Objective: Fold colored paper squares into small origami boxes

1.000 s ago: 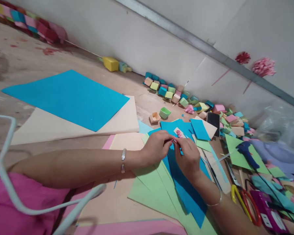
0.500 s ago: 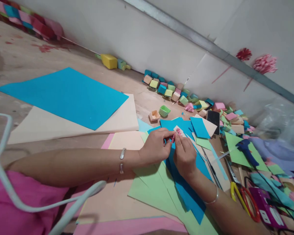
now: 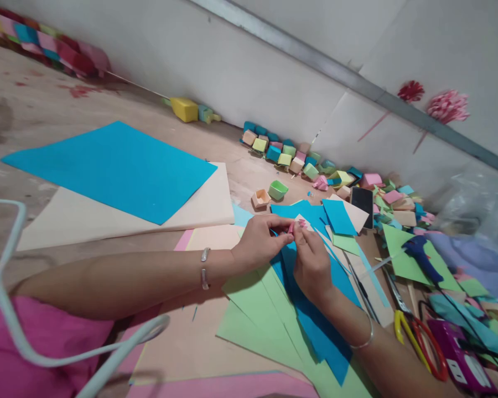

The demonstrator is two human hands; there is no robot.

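Observation:
My left hand (image 3: 255, 243) and my right hand (image 3: 313, 265) meet above blue paper sheets (image 3: 332, 326). Between their fingertips is a small pink piece of paper (image 3: 291, 228), mostly covered by the fingers. Thumb and forefinger of each hand are pinched around it. Just behind the fingers lies a small white piece with pink zigzag marks (image 3: 302, 222). Light green sheets (image 3: 257, 326) spread under and beside the hands. Two small folded paper boxes, one peach (image 3: 260, 198) and one green (image 3: 278, 190), sit beyond the left hand.
Scissors (image 3: 419, 337), a blue glue gun (image 3: 424, 260), a purple power box (image 3: 460, 359) and a black phone (image 3: 362, 207) lie at the right. Many coloured paper boxes (image 3: 285, 159) line the wall. A large blue sheet (image 3: 116, 171) is at the left; a white cable-like loop (image 3: 8, 331) crosses the near left.
My left fingers have straightened a little and shifted slightly left, with the thumb drawn up against the pink paper. The pink piece sits slightly higher and further left. The view has tilted slightly.

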